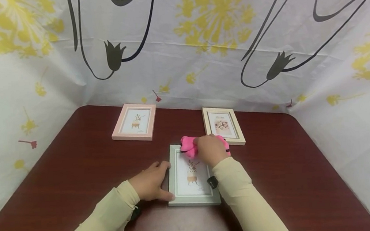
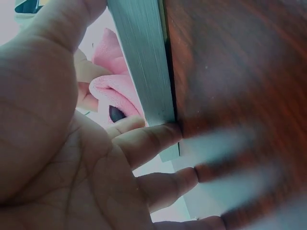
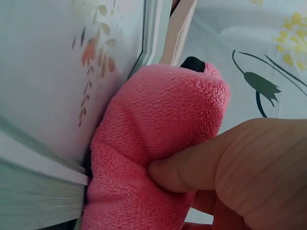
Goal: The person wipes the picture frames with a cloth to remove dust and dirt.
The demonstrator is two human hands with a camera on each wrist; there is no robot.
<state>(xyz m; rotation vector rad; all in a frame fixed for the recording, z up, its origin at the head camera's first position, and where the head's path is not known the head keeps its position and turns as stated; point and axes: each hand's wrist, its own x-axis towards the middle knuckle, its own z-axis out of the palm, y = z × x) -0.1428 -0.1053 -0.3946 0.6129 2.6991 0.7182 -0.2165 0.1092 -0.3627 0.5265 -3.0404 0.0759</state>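
Observation:
A pink plush cloth with black edging (image 1: 189,147) is bunched in my right hand (image 1: 211,150), whose thumb presses into its folds in the right wrist view. The cloth (image 3: 153,124) lies against the top end of a pale green picture frame (image 1: 195,201) with a potted-plant print. My left hand (image 1: 151,181) rests at the frame's left side, thumb by the near corner and forefinger farther up the edge. In the left wrist view its spread fingers (image 2: 153,143) reach across the frame's side (image 2: 144,57), and the palm faces the camera.
A pink picture frame (image 1: 115,137) lies at the back left of the dark red wooden table (image 1: 86,157). Behind my right hand is a cream picture frame (image 1: 237,125). A white sheet with yellow and grey flowers (image 1: 166,54) hangs round the back and sides.

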